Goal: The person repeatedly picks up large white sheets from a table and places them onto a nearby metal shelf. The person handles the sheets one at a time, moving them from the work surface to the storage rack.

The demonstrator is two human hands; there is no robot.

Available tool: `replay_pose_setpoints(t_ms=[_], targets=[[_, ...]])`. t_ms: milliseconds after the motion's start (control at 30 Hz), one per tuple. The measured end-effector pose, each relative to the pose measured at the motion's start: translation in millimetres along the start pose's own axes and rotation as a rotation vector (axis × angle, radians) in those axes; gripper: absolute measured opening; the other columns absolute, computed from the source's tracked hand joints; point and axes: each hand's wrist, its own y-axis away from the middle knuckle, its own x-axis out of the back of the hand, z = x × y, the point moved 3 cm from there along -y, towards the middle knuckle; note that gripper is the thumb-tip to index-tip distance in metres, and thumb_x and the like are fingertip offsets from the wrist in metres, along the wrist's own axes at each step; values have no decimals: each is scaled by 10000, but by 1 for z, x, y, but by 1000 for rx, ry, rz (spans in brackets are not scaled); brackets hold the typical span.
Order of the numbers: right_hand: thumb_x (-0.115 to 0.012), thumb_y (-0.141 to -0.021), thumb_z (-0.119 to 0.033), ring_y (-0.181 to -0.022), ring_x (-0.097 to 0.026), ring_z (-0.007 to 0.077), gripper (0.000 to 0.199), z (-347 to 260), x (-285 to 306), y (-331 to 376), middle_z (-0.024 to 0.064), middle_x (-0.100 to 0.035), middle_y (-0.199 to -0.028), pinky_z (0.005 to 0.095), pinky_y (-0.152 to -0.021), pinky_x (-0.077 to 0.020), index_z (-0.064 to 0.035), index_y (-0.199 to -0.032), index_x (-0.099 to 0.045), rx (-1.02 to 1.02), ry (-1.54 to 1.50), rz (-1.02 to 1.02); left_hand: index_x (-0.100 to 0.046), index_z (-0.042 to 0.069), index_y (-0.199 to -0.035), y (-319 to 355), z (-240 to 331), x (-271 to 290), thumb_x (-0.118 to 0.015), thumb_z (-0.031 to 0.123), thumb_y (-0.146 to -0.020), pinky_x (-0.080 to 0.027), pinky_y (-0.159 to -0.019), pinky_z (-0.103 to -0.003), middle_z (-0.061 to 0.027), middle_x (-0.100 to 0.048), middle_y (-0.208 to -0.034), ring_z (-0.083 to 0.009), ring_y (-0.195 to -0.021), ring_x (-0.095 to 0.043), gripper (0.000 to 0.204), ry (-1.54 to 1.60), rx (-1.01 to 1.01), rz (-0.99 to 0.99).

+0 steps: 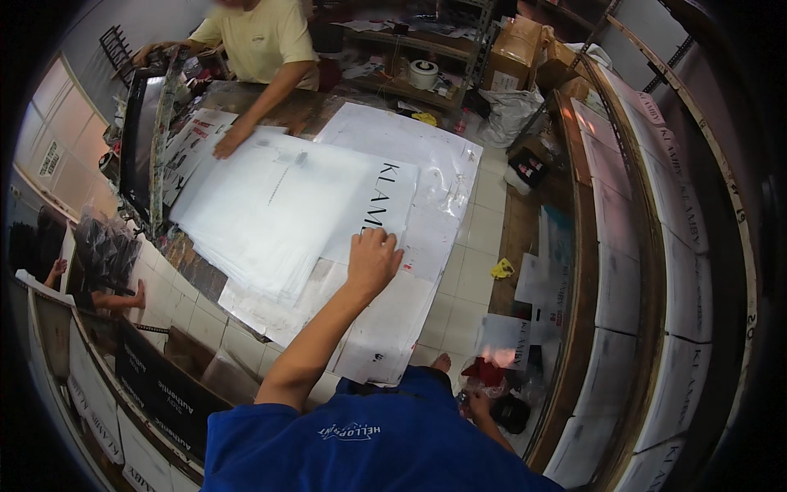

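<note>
A stack of whitish, semi-clear plastic sheets [246, 205] lies on the table, with large black lettering along the right side of one sheet. My left hand [375, 261] is over that lettered edge, its fingers bent and closed on the sheet. Down at my right side, my right hand [479, 403] is closed and partly hidden by my blue shirt; what it holds is too small to make out. Close by are a red cloth-like thing [485, 373] and a black rounded thing [511, 413]. Across the table, a person in a pale yellow shirt rests a hand [234, 139] at the stack's far edge.
Under the stack is a larger white sheet [447, 164]. A framed screen [152, 139] stands at the table's left end. Long racks with white panels [615, 287] run along the right. Cardboard boxes [514, 53] sit at the back. Another person's bare foot [141, 293] shows at left.
</note>
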Motion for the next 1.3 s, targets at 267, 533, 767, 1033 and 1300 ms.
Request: replay_pose_setpoints(t_ms=[267,533,767,1033,1300], targets=[[-551,-901,-151,-627,-598,150,147,-98,-1,48,72,-623,-786,284,-543,-465,-11,-931,-585,19,44,90,-610,47,-864,-15,5,-72,-578,138,-791,-415,-714,-381,-96,-614,-806,-246,-783,-594,122,-257,1,-291],[-567,-934,-268,-793,-612,141,250,-213,-24,28,47,-624,-951,238,-621,-440,-68,-1084,-560,426,-304,-113,-570,42,-856,13,44,-47,-580,103,-760,-495,-630,-420,-143,-623,-792,-305,-690,-633,114,-72,-21,-385],[-522,-940,-143,-978,-594,155,289,-364,-16,98,65,-587,-1151,278,-776,-466,-38,-1209,-530,597,-456,-269,-560,34,-852,52,135,-24,-614,86,-729,-503,-625,-432,-148,-598,-749,-324,-672,-623,145,270,-276,-394],[-585,-848,-44,-747,-558,77,133,-327,1,104,25,-628,-827,241,-696,-459,-26,-969,-636,574,-387,56,-609,-3,-953,69,150,-10,-620,60,-726,-497,-623,-439,-159,-611,-781,-348,-659,-609,235,546,-474,-632],[-633,-830,-39,-854,-544,80,117,-195,92,167,-3,-601,-912,245,-746,-466,-54,-947,-627,360,-404,361,-606,27,-1025,114,235,-4,-700,202,-788,-494,-632,-402,-127,-604,-840,-315,-672,-590,309,869,-817,-856]])
